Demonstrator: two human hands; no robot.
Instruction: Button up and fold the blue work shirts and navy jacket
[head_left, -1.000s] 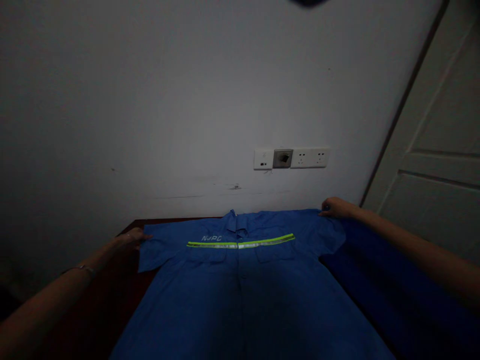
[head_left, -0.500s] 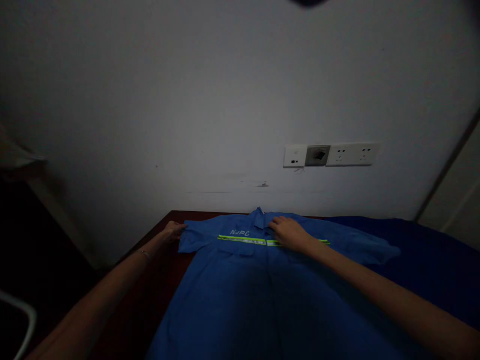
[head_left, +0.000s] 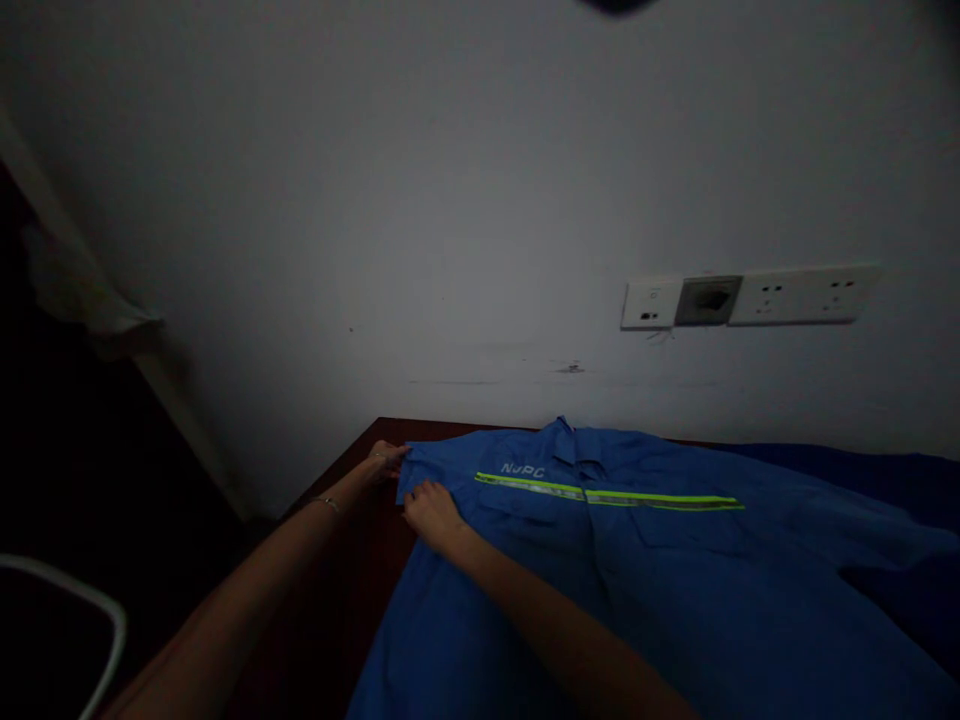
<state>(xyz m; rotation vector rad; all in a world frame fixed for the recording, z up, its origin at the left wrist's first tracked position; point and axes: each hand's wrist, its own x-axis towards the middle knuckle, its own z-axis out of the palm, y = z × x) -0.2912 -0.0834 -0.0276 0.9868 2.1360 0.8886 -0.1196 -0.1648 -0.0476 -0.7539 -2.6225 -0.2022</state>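
A blue work shirt lies spread out, front up, with its collar toward the wall. Pale lettering and a yellow-green and silver reflective stripe run across its chest. At the far left, my left hand pinches the top corner of the short sleeve's end. My right hand is on the same sleeve, at the lower corner of its opening, with its fingers curled over the cloth. A bracelet circles my left wrist.
Beneath the shirt is a dark red-brown tabletop, set against a pale wall. Dark blue cloth lies to the right. Switches and sockets are on the wall. A white curved bar stands at lower left.
My right hand has moved left from the shirt's collar area to the sleeve. My left hand still holds the sleeve's end. The view has turned somewhat left.
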